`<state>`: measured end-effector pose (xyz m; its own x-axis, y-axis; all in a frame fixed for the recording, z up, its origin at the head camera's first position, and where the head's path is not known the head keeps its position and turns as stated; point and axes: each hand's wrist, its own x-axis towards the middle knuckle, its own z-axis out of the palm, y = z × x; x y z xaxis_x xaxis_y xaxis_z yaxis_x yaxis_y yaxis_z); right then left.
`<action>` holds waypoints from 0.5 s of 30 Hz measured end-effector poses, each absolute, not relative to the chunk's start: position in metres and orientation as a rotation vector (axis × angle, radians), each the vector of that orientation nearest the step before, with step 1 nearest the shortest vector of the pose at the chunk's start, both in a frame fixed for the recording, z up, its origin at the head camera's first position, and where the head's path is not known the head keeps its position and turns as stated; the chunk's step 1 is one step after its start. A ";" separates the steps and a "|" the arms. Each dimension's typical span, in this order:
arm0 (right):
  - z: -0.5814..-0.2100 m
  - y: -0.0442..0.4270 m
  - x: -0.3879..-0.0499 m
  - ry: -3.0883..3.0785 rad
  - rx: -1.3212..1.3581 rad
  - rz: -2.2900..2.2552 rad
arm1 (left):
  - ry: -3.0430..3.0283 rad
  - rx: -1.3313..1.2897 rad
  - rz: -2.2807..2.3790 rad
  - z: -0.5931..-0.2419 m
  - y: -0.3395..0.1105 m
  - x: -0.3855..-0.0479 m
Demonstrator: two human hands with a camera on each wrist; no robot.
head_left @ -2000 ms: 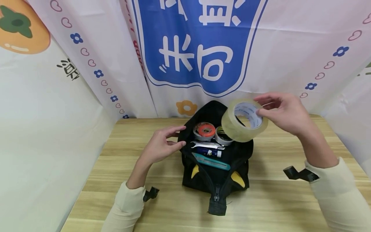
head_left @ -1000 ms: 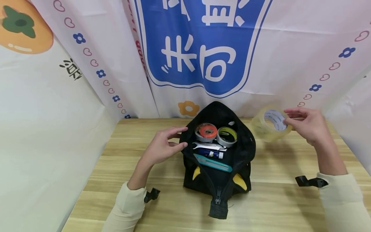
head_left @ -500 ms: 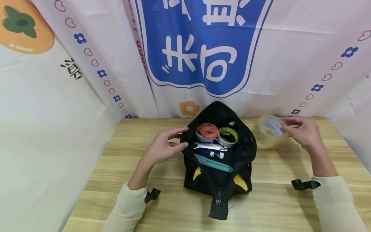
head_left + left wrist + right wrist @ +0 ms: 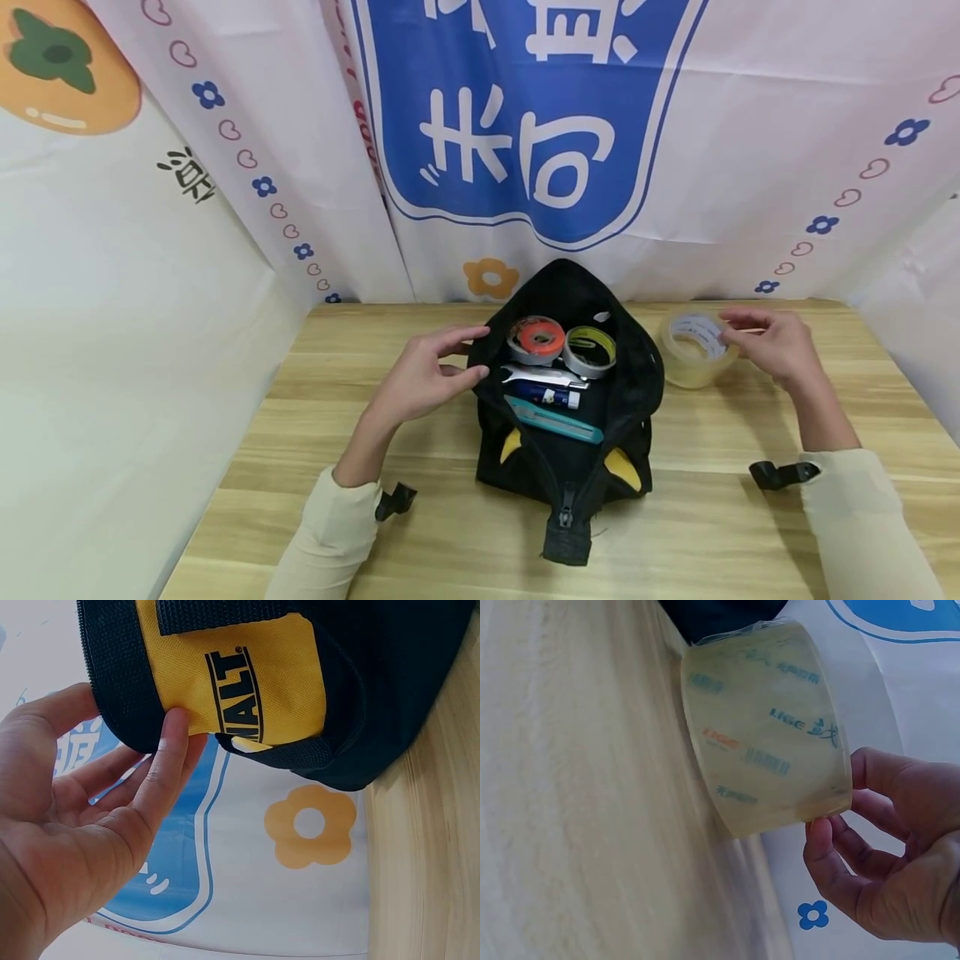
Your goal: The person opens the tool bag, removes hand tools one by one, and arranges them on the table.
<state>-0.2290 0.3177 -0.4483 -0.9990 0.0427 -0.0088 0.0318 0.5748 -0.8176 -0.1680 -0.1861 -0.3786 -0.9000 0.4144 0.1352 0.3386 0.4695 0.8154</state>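
In the head view, my right hand [image 4: 776, 346] pinches the rim of a wide roll of clear packing tape [image 4: 693, 375] to the right of a black bag [image 4: 633, 387]. The roll is low at the table; whether its whole base rests there I cannot tell. My left hand [image 4: 416, 379] holds the bag's open left rim between thumb and fingers. The left wrist view shows the bag's yellow panel [image 4: 289, 682] with black lettering. Inside the bag lie an orange tape roll [image 4: 542, 338], a grey tape roll [image 4: 576, 363], a wrench [image 4: 536, 376], a dark blue tube [image 4: 540, 395] and a teal utility knife [image 4: 555, 420].
The wooden table [image 4: 315, 450] reaches back to a printed cloth [image 4: 750, 167] hanging behind the bag. A zipper pull [image 4: 566, 517] is at the bag's front end. A black camera mount [image 4: 780, 475] sits at the right cuff, another mount [image 4: 395, 500] at the left.
My right hand has carried the packing tape from above the bag to the right, then lowered it toward the table. My left hand stays at the bag's rim.
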 end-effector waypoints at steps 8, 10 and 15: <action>-0.454 0.320 -0.232 -2.812 -0.068 1.445 | 2.626 0.678 1.436 -0.379 -0.186 -0.169; -0.454 0.321 -0.233 -2.812 -0.059 1.458 | 2.629 0.680 1.438 -0.378 -0.186 -0.169; -0.449 0.320 -0.233 -2.863 -0.018 1.346 | 2.629 0.681 1.441 -0.379 -0.185 -0.168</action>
